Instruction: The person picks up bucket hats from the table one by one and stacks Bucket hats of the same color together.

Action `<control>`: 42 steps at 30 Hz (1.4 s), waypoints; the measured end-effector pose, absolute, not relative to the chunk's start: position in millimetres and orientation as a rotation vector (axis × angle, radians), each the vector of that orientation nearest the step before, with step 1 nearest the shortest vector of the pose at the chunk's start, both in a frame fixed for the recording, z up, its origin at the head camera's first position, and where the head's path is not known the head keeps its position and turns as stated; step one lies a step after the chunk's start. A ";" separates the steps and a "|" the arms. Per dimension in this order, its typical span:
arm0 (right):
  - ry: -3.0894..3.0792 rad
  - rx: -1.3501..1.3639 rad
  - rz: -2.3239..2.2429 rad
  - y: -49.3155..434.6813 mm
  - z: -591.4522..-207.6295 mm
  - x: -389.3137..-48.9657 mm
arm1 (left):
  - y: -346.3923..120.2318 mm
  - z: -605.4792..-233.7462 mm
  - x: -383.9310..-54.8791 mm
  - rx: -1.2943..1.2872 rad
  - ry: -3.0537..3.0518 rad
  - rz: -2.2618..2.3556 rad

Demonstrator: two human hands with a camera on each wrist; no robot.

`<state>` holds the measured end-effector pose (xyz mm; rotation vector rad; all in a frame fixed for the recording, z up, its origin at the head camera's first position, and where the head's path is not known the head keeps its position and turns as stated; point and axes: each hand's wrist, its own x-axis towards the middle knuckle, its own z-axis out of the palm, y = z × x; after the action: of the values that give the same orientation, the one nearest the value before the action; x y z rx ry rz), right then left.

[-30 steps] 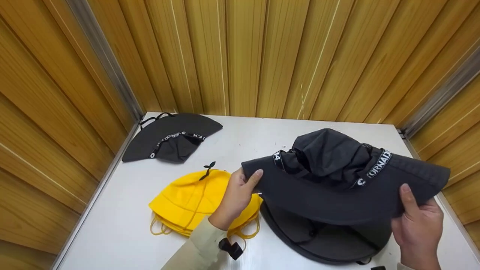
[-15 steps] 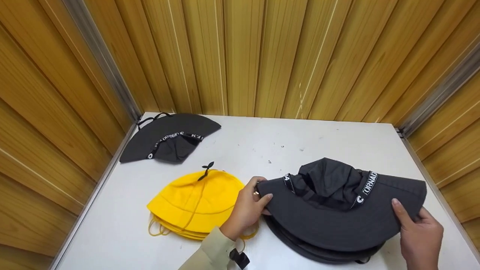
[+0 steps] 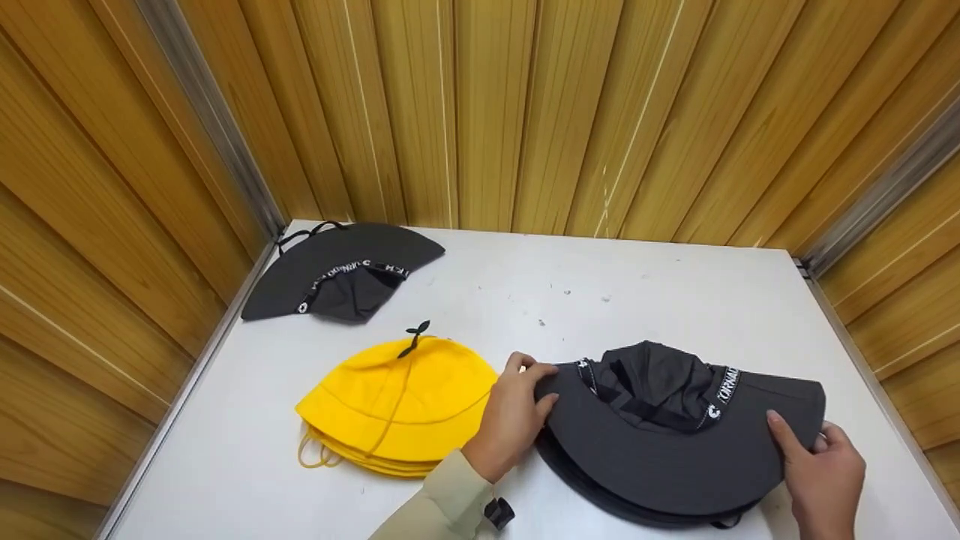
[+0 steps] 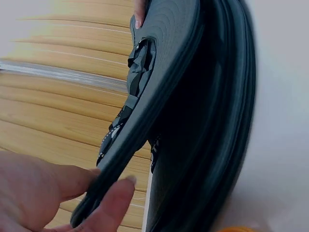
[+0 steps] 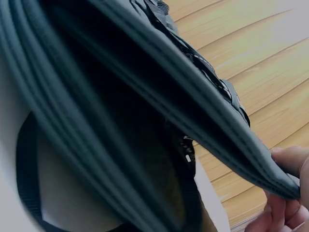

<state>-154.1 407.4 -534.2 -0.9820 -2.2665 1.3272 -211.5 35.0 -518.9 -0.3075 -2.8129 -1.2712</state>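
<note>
A folded dark grey bucket hat (image 3: 667, 469) with a lettered band lies tilted over more dark hats (image 4: 231, 96) at the front right of the table. My left hand (image 3: 511, 420) pinches the left end of its brim between thumb and fingers. At the brim's right end, my right hand (image 3: 825, 474) grips with the thumb on top and the fingers beneath. Both wrist views show the held brim (image 5: 212, 125) apart from the stacked brims at my hands' ends. A dark strap (image 5: 29, 169) hangs from the stack in the right wrist view.
Left of the dark hats sits a stack of yellow hats (image 3: 397, 405) with a sprout-like trim on top and cords beneath. Another folded dark hat (image 3: 322, 274) lies at the back left corner of the white table (image 3: 225, 450). Wood-patterned walls (image 3: 487, 112) enclose three sides.
Both hands have lowered the held bucket hat towards me onto the dark hats. My right hand has come inward to the left, and my left hand has shifted slightly right.
</note>
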 end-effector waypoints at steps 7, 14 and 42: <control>-2.455 -0.984 1.116 405.8 -540.3 -156.9 | 49.8 -516.4 -211.6 -0.298 -3.011 -0.891; -2.680 -0.896 0.908 402.7 -546.3 -159.1 | 61.4 -518.1 -209.5 -0.324 -3.161 -0.604; -3.126 -0.025 0.707 316.0 -509.3 -159.1 | 55.0 -515.5 -192.2 -0.510 -3.161 -0.613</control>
<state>-159.1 316.0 -509.3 -0.0255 -3.1261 0.7069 -192.2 55.0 -515.5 -0.5097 -3.1610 -0.6130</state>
